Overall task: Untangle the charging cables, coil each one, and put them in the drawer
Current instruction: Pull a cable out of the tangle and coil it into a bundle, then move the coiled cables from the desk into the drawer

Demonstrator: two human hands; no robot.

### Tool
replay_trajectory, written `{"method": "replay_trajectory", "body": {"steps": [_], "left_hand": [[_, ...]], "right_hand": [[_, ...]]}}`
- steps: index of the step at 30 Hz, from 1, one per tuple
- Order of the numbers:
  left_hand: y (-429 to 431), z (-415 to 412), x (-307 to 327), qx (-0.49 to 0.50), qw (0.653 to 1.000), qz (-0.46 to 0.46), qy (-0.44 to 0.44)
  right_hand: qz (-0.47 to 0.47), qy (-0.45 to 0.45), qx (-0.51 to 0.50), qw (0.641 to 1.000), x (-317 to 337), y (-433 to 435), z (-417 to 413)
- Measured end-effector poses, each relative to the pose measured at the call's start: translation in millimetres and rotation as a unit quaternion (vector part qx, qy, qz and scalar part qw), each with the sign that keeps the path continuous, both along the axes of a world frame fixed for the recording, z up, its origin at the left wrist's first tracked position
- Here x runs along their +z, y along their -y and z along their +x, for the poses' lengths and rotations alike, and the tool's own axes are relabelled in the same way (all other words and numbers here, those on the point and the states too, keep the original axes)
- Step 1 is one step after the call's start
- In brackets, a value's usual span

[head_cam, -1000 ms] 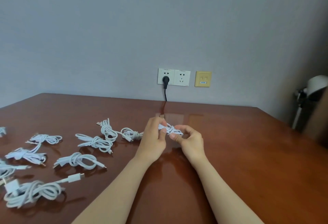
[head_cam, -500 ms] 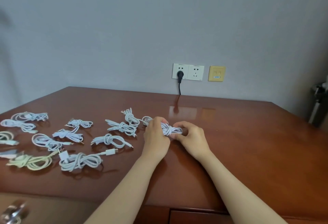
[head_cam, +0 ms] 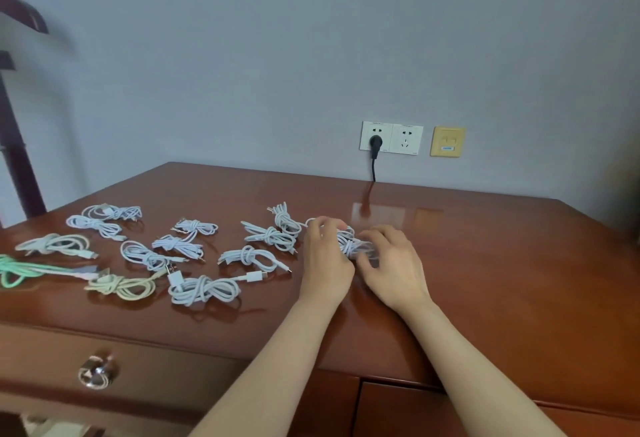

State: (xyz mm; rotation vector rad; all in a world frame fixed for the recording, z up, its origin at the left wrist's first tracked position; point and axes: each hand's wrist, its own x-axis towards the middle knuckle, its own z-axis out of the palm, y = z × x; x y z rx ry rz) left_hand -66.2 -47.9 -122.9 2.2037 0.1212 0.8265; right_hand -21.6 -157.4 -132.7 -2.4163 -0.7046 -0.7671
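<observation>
Left grip (head_cam: 325,260) and right grip (head_cam: 393,265) both curl onto one white cable bundle (head_cam: 354,246) on the table (head_cam: 485,263). Coiled cables (head_cam: 204,289) crowd its left side; a knobbed drawer front (head_cam: 166,367) sits below the near edge.

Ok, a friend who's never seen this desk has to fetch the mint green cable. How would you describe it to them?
Find the brown desk below the wall sockets; coiled cables cover its left half. At the far left, near the front edge, beside a cream coil, lies the mint green cable. It is the only green one; the rest are white or cream.
</observation>
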Motion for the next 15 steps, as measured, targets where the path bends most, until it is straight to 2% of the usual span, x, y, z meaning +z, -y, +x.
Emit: {"method": "replay_trajectory", "body": {"steps": [2,5,11,15], "left_hand": [[0,-6,1,-0.002,1.000,0.013,0.024],[-2,-18,-2,-0.004,0.998,0.061,0.027],[-19,-61,-4,0.017,0.960,0.270,0.073],[-45,-89,3,0.049,0.953,0.292,0.057]], "right_hand": [[0.031,0.040,-0.006,0.999,-2,-1,-4],[0.057,0.046,0.003,0.997,-3,0,-13],[0.033,0.067,0.097,0.993,-4,-10,-43],[0.024,0.060,0.122,0.990,-3,-30,-65]]}}
